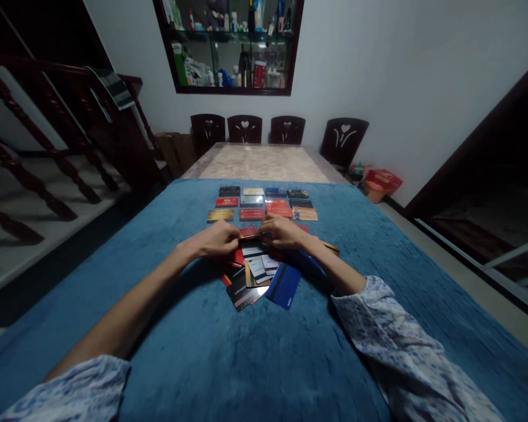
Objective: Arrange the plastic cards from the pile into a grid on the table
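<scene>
Both hands meet over a loose heap of plastic cards (259,272) on a blue cloth (202,351). My left hand (217,239) and my right hand (284,230) have their fingers curled, and together they pinch a dark card (251,239) by its two ends just above the heap. A blue card (284,285) lies at the heap's near right edge. Beyond the hands, several cards lie face up in tidy rows (261,205), red, gold, blue and dark ones.
The blue cloth covers the near part of a long table; its bare marble top (259,161) shows farther off. Several dark chairs (244,129) stand at the far end under a glass cabinet (231,44). A wooden stair rail (48,135) runs at left.
</scene>
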### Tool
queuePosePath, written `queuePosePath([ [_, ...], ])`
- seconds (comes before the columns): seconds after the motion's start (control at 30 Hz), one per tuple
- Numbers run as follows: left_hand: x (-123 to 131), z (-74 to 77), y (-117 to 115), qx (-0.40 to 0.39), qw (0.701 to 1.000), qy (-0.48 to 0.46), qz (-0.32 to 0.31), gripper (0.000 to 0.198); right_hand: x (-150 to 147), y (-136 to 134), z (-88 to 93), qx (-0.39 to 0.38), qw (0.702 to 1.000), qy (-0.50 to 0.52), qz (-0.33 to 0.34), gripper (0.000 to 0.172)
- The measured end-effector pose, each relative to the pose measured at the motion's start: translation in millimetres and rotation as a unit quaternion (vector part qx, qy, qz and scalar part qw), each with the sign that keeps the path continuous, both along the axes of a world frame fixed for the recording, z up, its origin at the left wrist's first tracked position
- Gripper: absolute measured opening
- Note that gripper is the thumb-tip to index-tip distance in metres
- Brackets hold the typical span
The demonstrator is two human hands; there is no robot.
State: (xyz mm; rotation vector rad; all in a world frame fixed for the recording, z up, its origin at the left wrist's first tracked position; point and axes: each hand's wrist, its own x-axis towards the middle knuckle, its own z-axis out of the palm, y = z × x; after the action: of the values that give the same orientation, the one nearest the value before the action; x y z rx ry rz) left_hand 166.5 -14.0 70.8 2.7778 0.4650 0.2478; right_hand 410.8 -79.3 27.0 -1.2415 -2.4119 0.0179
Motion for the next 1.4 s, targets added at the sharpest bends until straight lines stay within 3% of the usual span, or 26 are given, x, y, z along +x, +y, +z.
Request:
queuePosePath([
  [0.2, -3.0, -2.0, 9.8, -0.001, 1.0, 0.02, 0.0, 0.025, -1.0, 0.9, -2.8, 0.003, 0.999, -0.005, -0.033, 0.022],
  [0.77, -4.1, -14.0, 22.6, 0.012, 0.999, -0.039, 0.018, 0.036, -12.3, -3.4, -2.0, -0.017, 0.985, -0.035, -0.169, 0.043],
  [1.17, -1.2, -32.0, 29.0, 0.033, 0.994, -0.094, 0.052, 0.049, -15.4, -0.8, -8.6, 0.004, 0.983, -0.028, -0.18, 0.042],
  [1.4, -0.1, -36.0, 26.9, 0.037, 0.993, -0.095, 0.067, 0.041, -16.5, 1.2, -14.9, 0.026, 0.982, -0.035, -0.186, 0.043],
])
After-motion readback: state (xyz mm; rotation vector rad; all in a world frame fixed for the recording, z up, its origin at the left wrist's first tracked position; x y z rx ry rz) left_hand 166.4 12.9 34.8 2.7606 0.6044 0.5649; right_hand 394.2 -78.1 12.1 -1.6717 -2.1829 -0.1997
